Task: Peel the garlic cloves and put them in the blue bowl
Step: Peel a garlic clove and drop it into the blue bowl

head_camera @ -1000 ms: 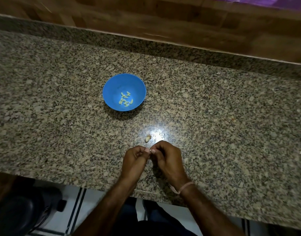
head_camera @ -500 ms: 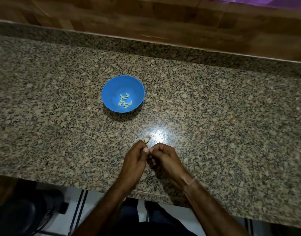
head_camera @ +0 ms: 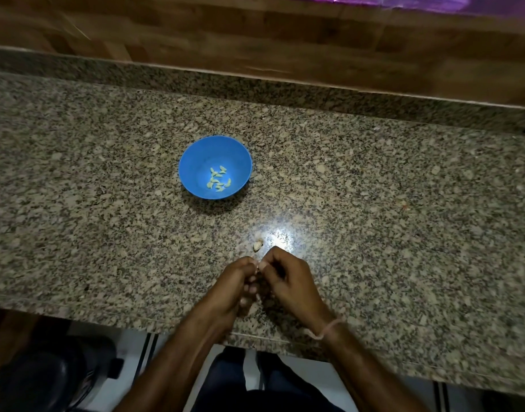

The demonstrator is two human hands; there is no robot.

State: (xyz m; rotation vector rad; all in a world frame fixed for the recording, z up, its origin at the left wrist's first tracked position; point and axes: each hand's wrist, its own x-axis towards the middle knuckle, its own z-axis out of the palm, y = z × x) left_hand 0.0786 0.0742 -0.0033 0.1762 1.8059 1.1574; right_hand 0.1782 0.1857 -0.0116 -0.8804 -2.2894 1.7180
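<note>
Just beyond the fingertips, a small pale garlic clove (head_camera: pixel 257 244) lies on the speckled granite table (head_camera: pixel 374 233), its long axis pointing roughly away from the person. It is slightly nearer the right hand (head_camera: pixel 291 281). Both hands are curled, and the left hand (head_camera: pixel 234 282) meets the right in a pinch on a tiny piece (head_camera: pixel 257 266). This is likely another clove, but it is mostly hidden. Farther ahead and to the left, the round blue plastic bowl (head_camera: pixel 196 156) holds peeled cloves (head_camera: pixel 219 181).

Both forearms cross the table's (head_camera: pixel 404 203) front edge. The left hand (head_camera: pixel 236 282) and right hand (head_camera: pixel 292 279) meet thumb tip to thumb tip, fingers curled inward, any hold hidden.
</note>
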